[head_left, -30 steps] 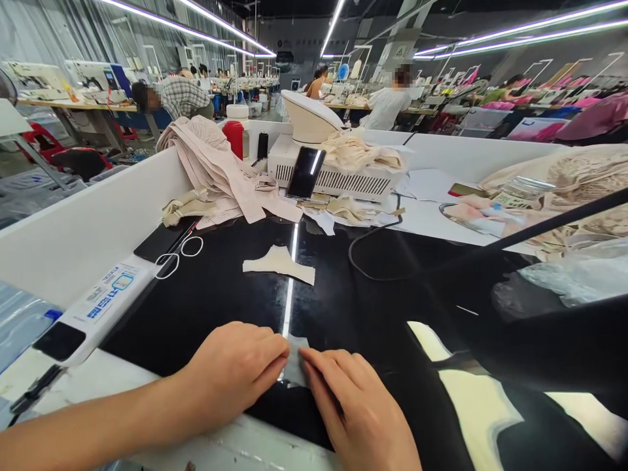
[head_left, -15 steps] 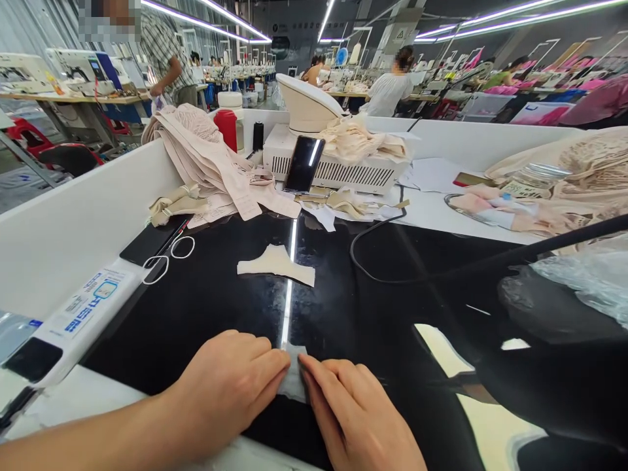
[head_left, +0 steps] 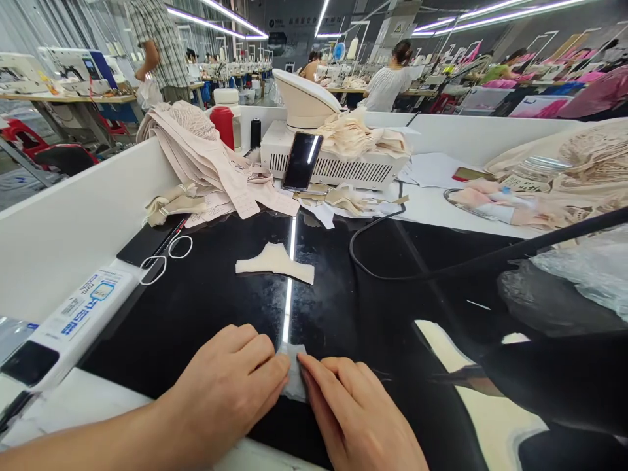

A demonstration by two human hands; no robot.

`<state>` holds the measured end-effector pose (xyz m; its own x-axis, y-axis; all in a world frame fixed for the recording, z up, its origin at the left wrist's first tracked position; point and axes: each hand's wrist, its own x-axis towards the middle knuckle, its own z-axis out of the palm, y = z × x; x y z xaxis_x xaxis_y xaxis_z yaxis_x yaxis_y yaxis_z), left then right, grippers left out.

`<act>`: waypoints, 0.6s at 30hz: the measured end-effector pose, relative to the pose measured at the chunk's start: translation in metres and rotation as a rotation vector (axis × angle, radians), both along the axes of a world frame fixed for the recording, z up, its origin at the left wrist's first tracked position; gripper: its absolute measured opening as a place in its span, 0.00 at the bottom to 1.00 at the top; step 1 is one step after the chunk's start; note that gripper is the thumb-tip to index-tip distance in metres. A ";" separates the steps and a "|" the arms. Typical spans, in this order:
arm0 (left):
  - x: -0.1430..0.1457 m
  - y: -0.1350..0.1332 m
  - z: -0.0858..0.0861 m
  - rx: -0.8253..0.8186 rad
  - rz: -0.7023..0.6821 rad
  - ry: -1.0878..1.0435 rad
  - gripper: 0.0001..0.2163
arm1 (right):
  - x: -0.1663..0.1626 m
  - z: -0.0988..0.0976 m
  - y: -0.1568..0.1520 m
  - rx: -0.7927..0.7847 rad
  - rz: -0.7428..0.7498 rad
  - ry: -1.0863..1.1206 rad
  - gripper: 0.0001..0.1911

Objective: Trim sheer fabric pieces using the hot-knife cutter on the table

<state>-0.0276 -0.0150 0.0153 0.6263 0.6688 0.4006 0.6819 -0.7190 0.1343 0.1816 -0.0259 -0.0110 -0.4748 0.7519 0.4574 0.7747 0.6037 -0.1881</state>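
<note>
A small whitish, thin, translucent piece of material (head_left: pixel 296 381) lies on the black tabletop (head_left: pixel 235 307) near its front edge. My left hand (head_left: pixel 228 386) is closed, its curled fingers gripping the piece's left edge. At the right edge my right hand (head_left: pixel 356 412) is also closed, thumb and fingers pinched on it. Parts of the piece are hidden behind the fingers. Farther back lies a cream fabric cutout (head_left: pixel 275 261) with a raised middle, touched by neither hand.
A phone (head_left: pixel 303 160) leans against a white vented box (head_left: pixel 338 171). Beige fabric strips (head_left: pixel 216 167) are heaped at back left. A black cable (head_left: pixel 441 271) crosses the right side. Cream pieces (head_left: pixel 495 418) and clear plastic (head_left: pixel 583 281) lie there too. People work in the background.
Both hands stay almost in place on the whitish piece; the left knuckles have risen slightly. In the background at left, the person in a checked shirt has shifted. The view has moved a little.
</note>
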 end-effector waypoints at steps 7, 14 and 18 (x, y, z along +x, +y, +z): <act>0.007 0.000 -0.005 0.061 -0.109 -0.102 0.09 | 0.002 0.000 0.000 0.012 0.020 -0.015 0.16; 0.007 0.000 -0.008 0.068 -0.108 -0.061 0.10 | 0.002 0.000 -0.001 -0.007 0.014 -0.013 0.17; 0.006 0.000 -0.011 0.101 -0.114 -0.031 0.11 | 0.003 -0.001 -0.002 -0.010 0.015 -0.021 0.16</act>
